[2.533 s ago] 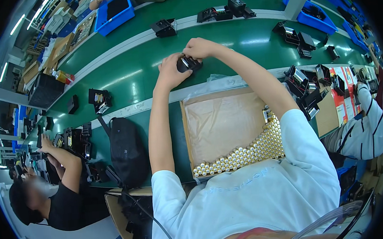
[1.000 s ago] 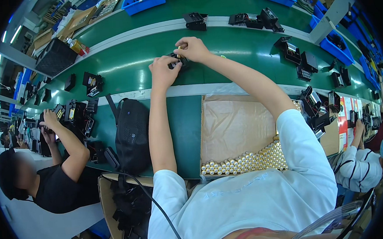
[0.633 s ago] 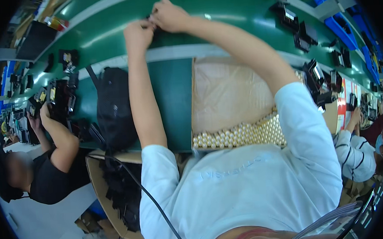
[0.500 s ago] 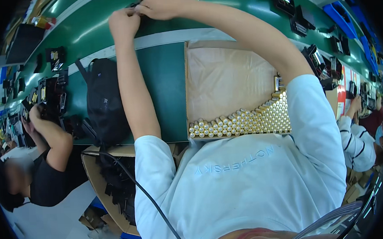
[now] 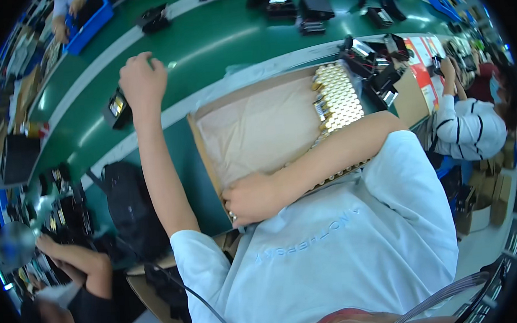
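Note:
My left hand point(image 5: 142, 80) is over the green belt, its thumb apart from the bent fingers and nothing visible in it. Beside its wrist a black battery case point(image 5: 117, 109) with shiny cells inside rests on the belt. My right hand point(image 5: 253, 198) reaches into the near left corner of a shallow cardboard box point(image 5: 210, 161) lined with brown paper. Its fingers close on small batteries point(image 5: 233, 216), whose ends show at the fingertips. Stacked batteries point(image 5: 340, 97) fill the box's right side; my right forearm covers part of the near row.
More black cases point(image 5: 371, 66) lie right of the box, and others point(image 5: 281, 7) on the far belt. A black bag point(image 5: 132, 207) sits at the left by a co-worker's arm point(image 5: 78, 255). Another person in a striped sleeve point(image 5: 466, 128) is at the right. A blue bin point(image 5: 88, 24) stands far left.
Both hands were together on a dark object over the belt. They have parted: the right hand has come down into the battery box, the left stays over the belt. The view has turned.

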{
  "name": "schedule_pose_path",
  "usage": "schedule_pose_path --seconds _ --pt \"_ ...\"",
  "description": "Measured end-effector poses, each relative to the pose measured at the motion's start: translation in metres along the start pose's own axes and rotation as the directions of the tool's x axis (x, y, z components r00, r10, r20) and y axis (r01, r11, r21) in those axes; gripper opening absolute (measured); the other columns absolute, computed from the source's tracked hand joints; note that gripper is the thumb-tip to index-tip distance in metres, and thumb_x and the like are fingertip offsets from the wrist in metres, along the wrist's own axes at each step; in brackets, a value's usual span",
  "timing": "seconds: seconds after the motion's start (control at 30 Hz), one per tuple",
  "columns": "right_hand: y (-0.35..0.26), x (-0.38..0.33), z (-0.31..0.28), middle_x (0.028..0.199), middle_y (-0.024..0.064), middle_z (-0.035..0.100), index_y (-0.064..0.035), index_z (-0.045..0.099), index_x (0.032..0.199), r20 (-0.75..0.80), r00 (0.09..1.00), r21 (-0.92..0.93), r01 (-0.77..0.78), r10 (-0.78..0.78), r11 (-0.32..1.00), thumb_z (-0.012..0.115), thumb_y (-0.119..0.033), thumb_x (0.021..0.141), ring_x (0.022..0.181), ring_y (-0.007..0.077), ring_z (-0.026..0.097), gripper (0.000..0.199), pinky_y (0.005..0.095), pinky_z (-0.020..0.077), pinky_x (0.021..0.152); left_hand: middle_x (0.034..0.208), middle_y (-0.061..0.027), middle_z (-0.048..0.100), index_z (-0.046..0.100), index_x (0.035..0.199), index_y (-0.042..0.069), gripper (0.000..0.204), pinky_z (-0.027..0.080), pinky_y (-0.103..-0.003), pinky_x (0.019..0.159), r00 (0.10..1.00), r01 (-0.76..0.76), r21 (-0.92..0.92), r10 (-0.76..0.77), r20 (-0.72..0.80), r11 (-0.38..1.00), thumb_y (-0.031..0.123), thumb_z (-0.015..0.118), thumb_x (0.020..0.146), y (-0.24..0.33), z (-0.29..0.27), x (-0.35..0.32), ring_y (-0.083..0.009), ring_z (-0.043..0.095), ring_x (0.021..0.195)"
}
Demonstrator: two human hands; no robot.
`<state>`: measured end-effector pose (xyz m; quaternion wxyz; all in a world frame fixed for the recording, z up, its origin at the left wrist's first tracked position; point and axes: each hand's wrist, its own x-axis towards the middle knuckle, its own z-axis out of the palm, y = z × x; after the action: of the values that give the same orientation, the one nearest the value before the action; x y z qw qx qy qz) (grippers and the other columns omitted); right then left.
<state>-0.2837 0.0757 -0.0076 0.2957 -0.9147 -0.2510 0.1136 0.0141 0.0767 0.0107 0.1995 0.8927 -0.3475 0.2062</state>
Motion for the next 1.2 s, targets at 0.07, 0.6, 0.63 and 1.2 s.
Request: schedule_pose_path --seconds 0.07,0.6,0.63,1.2 --pt "0.01 -0.001 0.002 0.089 0.017 0.065 0.0003 0.068 0.089 -0.005 1.0 0.001 0.012 -0.012 1.0 0.061 -0.036 0.088 0.078 0.0352 0.065 0.037 0.0418 0.0547 0.073 0.103 -0.0166 0.069 0.07 0.105 0.003 0.031 0.053 -0.041 0.082 0.988 -0.099 -0.242 0.125 0.093 0.965 0.02 0.06 0.081 0.045 0.003 0.017 -0.0363 0.064 0.093" --pt "0.043 -0.002 -0.033 0.081 0.0182 0.065 0.0025 0.064 0.085 -0.22 0.933 0.014 0.296 -0.286 0.955 0.063 -0.027 0.09 0.068 0.0336 0.062 0.03 0.0406 0.0532 0.067 0.111 -0.0147 0.065 0.056 0.129 0.005 0.043 0.051 -0.032 0.077 0.777 0.4 -0.758 0.247 0.578 0.516 0.014 0.058 0.088 0.133 0.174 0.141 -0.0242 0.062 0.087" --pt "0.047 -0.009 -0.047 0.078 0.0158 0.065 0.0017 0.065 0.083 -0.271 0.954 0.187 0.186 -0.131 0.965 0.064 -0.025 0.09 0.063 0.0314 0.06 0.028 0.0395 0.0519 0.064 0.107 -0.0154 0.065 0.056 0.13 0.005 0.043 0.05 -0.032 0.08 0.773 0.385 -0.751 0.257 0.58 0.537 0.016 0.058 0.088 0.128 0.171 0.137 -0.0258 0.063 0.087" --pt "0.215 0.016 -0.247 0.061 0.009 0.065 0.0065 0.072 0.077 -0.528 0.473 0.402 -0.593 0.705 0.698 0.069 -0.024 0.084 0.044 0.015 0.058 0.031 0.0255 0.0497 0.048 0.116 -0.0176 0.058 0.049 0.125 0.006 0.044 0.052 -0.043 0.082 0.822 0.543 -0.84 0.208 0.53 -0.007 0.032 0.063 0.092 0.087 0.098 0.068 -0.0272 0.061 0.095"
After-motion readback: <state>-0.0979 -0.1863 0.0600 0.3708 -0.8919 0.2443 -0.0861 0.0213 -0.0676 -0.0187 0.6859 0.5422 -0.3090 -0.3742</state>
